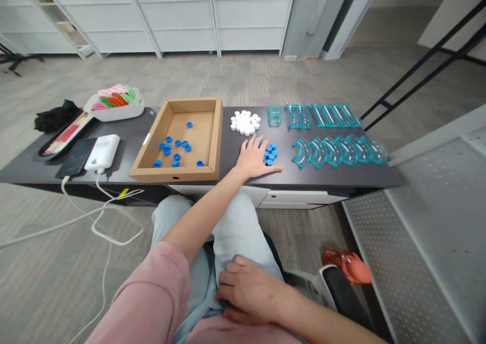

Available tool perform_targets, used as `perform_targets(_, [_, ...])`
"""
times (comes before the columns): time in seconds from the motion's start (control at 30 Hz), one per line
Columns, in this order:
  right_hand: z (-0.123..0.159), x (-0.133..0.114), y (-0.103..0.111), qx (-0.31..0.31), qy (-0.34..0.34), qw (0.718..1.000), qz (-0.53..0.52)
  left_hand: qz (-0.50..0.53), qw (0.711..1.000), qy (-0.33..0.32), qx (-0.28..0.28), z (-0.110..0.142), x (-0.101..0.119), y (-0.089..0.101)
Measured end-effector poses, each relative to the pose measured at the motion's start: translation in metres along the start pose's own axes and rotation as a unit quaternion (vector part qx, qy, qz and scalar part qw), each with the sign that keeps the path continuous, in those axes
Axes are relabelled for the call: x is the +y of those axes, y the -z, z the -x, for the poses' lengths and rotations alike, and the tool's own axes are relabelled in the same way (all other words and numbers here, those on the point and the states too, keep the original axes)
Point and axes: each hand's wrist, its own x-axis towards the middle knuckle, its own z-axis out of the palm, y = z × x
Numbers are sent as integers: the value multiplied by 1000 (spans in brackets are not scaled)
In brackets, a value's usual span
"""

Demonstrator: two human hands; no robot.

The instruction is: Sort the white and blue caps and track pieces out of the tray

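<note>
My left hand (253, 160) reaches over the dark tabletop, fingers spread and thumb stretched out to the right. It rests against a cluster of small blue hexagonal pieces (271, 154), hiding some of them. On my lap lies my right hand (250, 288), loosely bent, with a gap between thumb and fingers and nothing visible in it. Left of my left hand stands a shallow cardboard box (220, 141), with several blue hexagonal pieces (167, 151) scattered inside. Just behind the hand is a pile of small white pieces (245, 122).
Teal clear plastic parts stand at the right: curved ones (334, 151) in front, straight ones (336, 115) behind, small ones (274, 116) beside them. At the left are a white basket (117, 112), a white power bank (102, 152) with cables, a dark phone (76, 156) and black cloth (56, 116).
</note>
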Motion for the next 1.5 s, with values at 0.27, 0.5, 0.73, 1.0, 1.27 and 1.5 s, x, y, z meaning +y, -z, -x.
perform_targets(0.27, [2,-4,-2,9,-4,1000,-14,5,999,35,1,2,-3,-5])
perform_targets(0.5, [2,-4,2,-2,-12,999,-38,-1,999,32,1,4,2,-2])
perform_targets(0.73, [1,-6,11,-28,-23,998,-43,-2,1000,30,3,7,5,3])
perform_targets(1.0, [0,-5,15,-58,-33,997,-46,-40,999,-2,22,11,8,7])
perform_targets(1.27, [0,-6,17,-60,-34,997,-41,-36,998,-3,41,11,-1,21])
perform_targets(1.5, [2,-4,11,-35,-26,998,-39,-23,999,8,46,16,-8,18])
